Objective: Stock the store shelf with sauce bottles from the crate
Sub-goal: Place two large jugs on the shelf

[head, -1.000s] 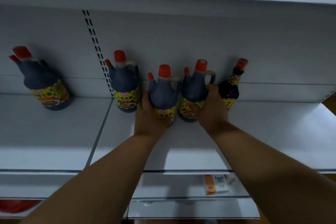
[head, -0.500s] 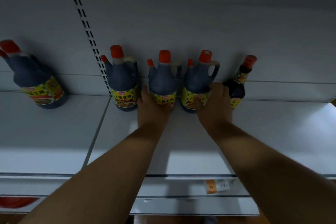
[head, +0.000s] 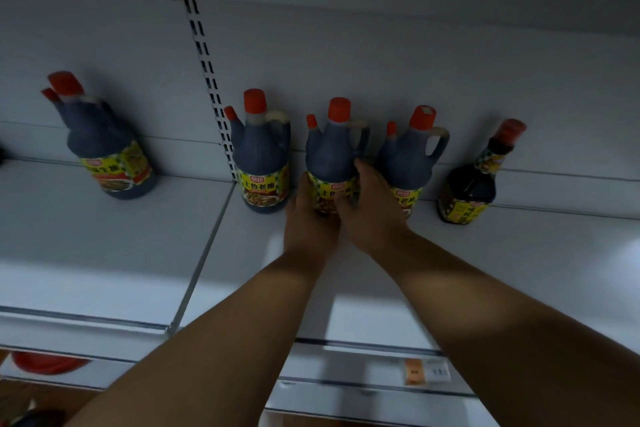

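A dark sauce jug [head: 330, 163] with a red cap and a yellow label is seen standing upright at the back of the white shelf [head: 104, 253], close to the centre of the view. It is gripped low on its body from both sides: the left hand [head: 306, 218] is wrapped around its 9 o'clock side, and the right hand [head: 369, 208] is curled around its 3 o'clock side, with the fingers laid across the label. At 9 o'clock from it, just beside, a second jug [head: 261, 166] of the same kind is placed, and a small gap can be seen between the two. At 3 o'clock a third jug [head: 408, 163] is standing very near, with its handle turned to the right; its lower part is partly hidden by the right hand, so it cannot be told if the two jugs are touching. Further at 3 o'clock, apart from the jugs, a slimmer bottle [head: 472, 184] with a dark body and a yellow label is found against the back wall. Far at 9 o'clock, on the neighbouring shelf board, one more jug [head: 107, 152] is set alone. A slotted metal rail [head: 207, 80] is fixed on the back panel at 11 o'clock. At 5 o'clock, on the front edge below, an orange and white price tag [head: 426, 373] is attached.
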